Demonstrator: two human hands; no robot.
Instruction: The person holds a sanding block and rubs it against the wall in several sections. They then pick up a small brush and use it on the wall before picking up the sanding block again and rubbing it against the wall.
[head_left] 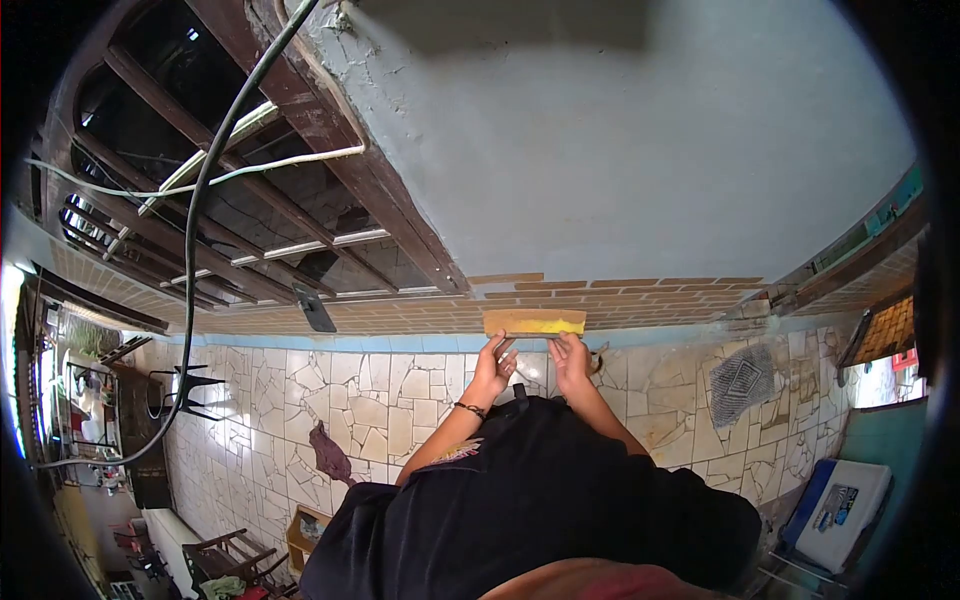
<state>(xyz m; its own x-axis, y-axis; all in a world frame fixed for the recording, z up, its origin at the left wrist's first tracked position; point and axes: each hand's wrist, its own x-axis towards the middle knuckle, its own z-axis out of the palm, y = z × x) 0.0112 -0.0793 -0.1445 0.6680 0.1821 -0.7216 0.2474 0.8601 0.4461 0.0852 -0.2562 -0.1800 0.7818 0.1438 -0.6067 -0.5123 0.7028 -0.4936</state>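
Note:
Both hands are raised in front of my body, near the brick-patterned lower part of the wall [640, 297]. Between them is a flat rectangular piece [530, 321], orange-brown with a bright yellow stretch along its lower right. My left hand [494, 362] pinches its lower left edge, thumb and fingertips at the rim. At the lower right edge my right hand [571, 362] grips it in the same way. The piece overlaps the brick pattern in this view, its long side level with the rows. What it is made of I cannot tell.
A dark wooden window frame [330, 130] with bars is at upper left, a black cable [195, 220] hanging before it. On the tiled floor [400, 390] lie a dark cloth [330, 453] and a grey patterned mat [742, 385]. A white and blue cooler [838, 513] stands at right.

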